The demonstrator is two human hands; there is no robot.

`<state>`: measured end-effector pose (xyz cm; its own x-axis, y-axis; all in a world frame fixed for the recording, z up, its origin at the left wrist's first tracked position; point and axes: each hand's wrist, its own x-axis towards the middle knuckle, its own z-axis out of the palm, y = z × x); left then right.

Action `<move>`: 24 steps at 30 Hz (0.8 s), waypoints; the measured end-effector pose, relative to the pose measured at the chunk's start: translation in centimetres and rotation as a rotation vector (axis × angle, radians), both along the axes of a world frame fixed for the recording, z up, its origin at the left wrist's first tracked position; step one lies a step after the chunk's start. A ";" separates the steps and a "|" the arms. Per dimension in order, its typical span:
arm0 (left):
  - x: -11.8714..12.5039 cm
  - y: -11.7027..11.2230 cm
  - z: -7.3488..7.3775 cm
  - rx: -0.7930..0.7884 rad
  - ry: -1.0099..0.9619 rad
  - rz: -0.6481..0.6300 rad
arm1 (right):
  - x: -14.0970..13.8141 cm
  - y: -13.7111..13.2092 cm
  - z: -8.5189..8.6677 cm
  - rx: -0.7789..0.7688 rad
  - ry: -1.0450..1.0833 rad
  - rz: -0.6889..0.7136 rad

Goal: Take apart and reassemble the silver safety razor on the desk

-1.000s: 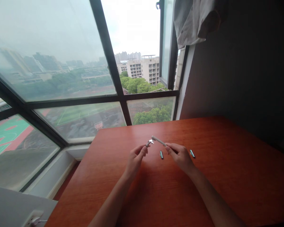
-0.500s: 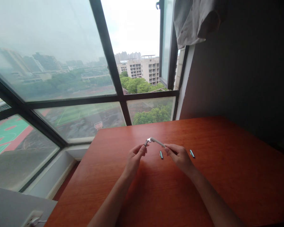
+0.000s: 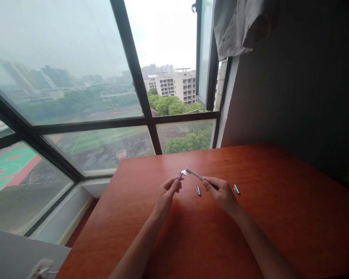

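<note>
My left hand [image 3: 169, 192] is closed in a pinch around a shiny metal razor handle [image 3: 183, 174], whose forked head points up and to the right. Between thumb and fingers, my right hand [image 3: 220, 190] grips a slim pale stick that looks like a toothbrush [image 3: 195, 174], its far end raised and angled left. That end is right beside the razor's head; whether they touch I cannot tell. On the table between the hands lies a small razor cartridge [image 3: 198, 190] with a green strip. A second razor cartridge [image 3: 236, 189] lies just right of my right hand.
Both forearms reach over a reddish-brown wooden table [image 3: 128, 217]. Past its far edge stand dark-framed windows [image 3: 110, 123], one pane swung open. A grey cloth [image 3: 235, 31] hangs at upper right, by a dark wall [image 3: 279, 89]. A socket [image 3: 42, 268] with a plug sits at lower left.
The toothbrush's tip has shifted slightly up and right, away from the razor's head, so a little more of the metal shows. Both hands and the cartridges stay almost where they were.
</note>
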<state>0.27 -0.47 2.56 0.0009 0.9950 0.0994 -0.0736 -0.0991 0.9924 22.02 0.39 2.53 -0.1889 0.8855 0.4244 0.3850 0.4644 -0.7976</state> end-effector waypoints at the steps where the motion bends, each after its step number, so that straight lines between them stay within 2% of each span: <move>1: 0.0 0.0 0.0 0.001 0.000 0.001 | 0.0 0.0 0.0 0.000 -0.001 -0.002; 9: -0.1 0.1 0.1 0.011 -0.004 0.029 | 0.0 -0.1 0.2 0.008 -0.022 0.047; 19: 0.0 0.1 -0.1 -0.005 -0.035 -0.001 | 0.0 0.1 -0.2 0.011 -0.015 0.004; 24: 0.0 0.0 0.3 -0.008 -0.037 0.007 | 0.0 -0.2 0.2 0.007 -0.003 0.051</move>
<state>0.31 -0.48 2.82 -0.0097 0.9958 0.0910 -0.1098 -0.0915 0.9897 21.98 0.17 2.71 -0.2351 0.8719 0.4296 0.3633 0.4887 -0.7932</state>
